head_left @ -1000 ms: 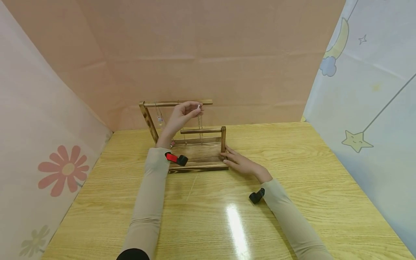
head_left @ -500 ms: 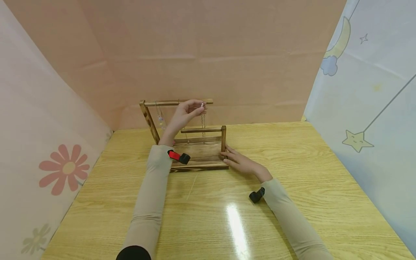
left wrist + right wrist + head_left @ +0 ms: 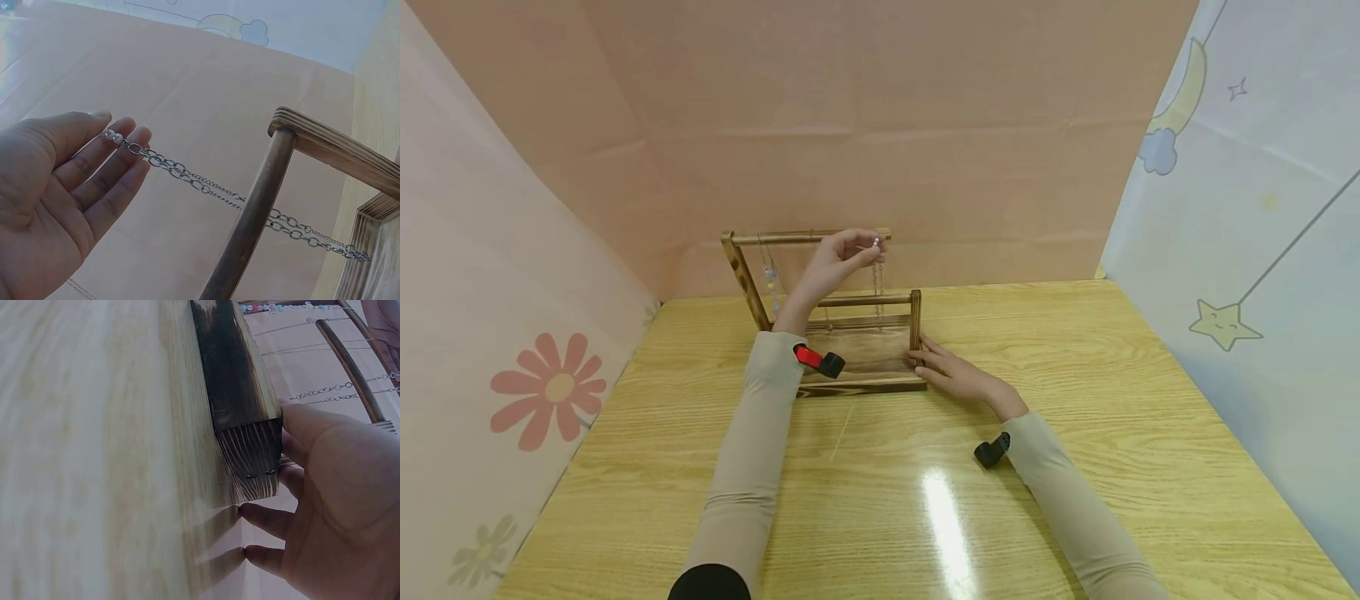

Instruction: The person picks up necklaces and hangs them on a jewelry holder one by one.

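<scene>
My left hand [image 3: 838,262] is raised at the right end of the upper bar of a wooden jewelry stand [image 3: 857,387]. Its thumb and index finger pinch the small pearl beads [image 3: 114,135] at the end of a silver chain necklace [image 3: 169,164]; the other fingers lie loosely extended. The doubled chain hangs down past the lower bar [image 3: 256,200]. At the stand's lower right corner my right hand [image 3: 958,377] holds the base and post, thumb on the near side. In the right wrist view two fingertips [image 3: 247,512] meet the table, while others are partly hidden behind the base end.
Another necklace with pastel beads [image 3: 770,273] hangs at the left of the upper bar [image 3: 782,239]. A thin chain [image 3: 828,317] hangs behind the left hand. The stand stands on a wooden table [image 3: 1037,333], with a pink cloth backdrop [image 3: 985,167] close behind.
My left hand has shifted a little to the right along the upper bar, taking the pinched chain necklace with it. The right hand stays in place on the stand.
</scene>
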Demonstrator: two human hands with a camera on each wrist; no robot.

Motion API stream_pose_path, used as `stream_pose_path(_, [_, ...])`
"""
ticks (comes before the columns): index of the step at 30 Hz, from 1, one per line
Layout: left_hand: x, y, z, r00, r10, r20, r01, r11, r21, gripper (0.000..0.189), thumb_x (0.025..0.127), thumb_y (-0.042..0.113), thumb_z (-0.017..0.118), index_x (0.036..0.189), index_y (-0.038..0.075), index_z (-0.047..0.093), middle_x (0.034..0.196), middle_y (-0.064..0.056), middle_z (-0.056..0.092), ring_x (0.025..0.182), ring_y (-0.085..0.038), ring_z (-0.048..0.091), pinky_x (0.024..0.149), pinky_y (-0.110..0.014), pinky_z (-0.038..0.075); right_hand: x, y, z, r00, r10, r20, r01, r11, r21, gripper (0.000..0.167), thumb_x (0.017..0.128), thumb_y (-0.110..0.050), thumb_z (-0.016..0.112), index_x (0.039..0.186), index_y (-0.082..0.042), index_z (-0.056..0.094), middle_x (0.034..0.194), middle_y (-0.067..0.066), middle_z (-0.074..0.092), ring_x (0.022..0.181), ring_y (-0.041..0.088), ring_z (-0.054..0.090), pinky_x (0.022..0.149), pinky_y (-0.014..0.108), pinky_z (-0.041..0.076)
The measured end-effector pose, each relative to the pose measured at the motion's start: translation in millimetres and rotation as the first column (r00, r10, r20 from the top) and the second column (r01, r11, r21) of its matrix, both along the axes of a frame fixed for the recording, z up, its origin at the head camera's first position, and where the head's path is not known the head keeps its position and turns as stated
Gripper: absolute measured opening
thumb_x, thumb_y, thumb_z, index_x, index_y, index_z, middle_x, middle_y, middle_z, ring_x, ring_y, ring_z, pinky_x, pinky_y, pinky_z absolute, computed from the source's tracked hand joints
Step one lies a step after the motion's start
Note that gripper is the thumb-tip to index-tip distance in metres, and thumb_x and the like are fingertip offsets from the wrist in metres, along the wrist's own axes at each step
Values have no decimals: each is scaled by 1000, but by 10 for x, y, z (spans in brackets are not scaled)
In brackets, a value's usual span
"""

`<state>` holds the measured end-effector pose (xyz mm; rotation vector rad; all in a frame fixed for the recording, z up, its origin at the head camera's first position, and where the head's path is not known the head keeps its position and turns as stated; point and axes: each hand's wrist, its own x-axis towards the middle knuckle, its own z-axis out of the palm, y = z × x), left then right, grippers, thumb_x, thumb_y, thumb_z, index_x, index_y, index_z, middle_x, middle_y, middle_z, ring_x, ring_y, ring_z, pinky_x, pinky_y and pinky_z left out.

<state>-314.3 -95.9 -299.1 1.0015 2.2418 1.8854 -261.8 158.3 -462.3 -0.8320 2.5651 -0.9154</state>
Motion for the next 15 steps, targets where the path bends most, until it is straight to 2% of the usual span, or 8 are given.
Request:
stream_pose_path(5, [-14,16,-14,1000,-10,-3,10,1000,1,30,94,4,52,119,-13,52,118,-27,57,103,-40,58,94,-40,49,-7,5,-7,1000,3,1,-3,1000,-5,50,101,-35,36,146,-14,29,156,7,-3,142,33,8,111,56,19])
stream_pose_path(9, [-18,34,-11,1000,-18,10,18,1000,-6,30,94,4,52,119,-13,52,122,-29,54,104,-37,59,94,-34,49,-11,9,-14,1000,7,6,-7,1000,-10,51,101,-36,36,146,-13,29,156,6,-4,142,32,6,112,55,18])
stream_pose_path(15, [-24,75,16,1000,-5,25,6,1000,-20,28,93,7,54,118,-6,56,121,-26,56,104,-31,61,97,-40,47,-16,14,-25,1000,12,0,-12,1000,-15,51,101,-36,36,146,-13,30,156,6,-4,142,33,7,112,55,19])
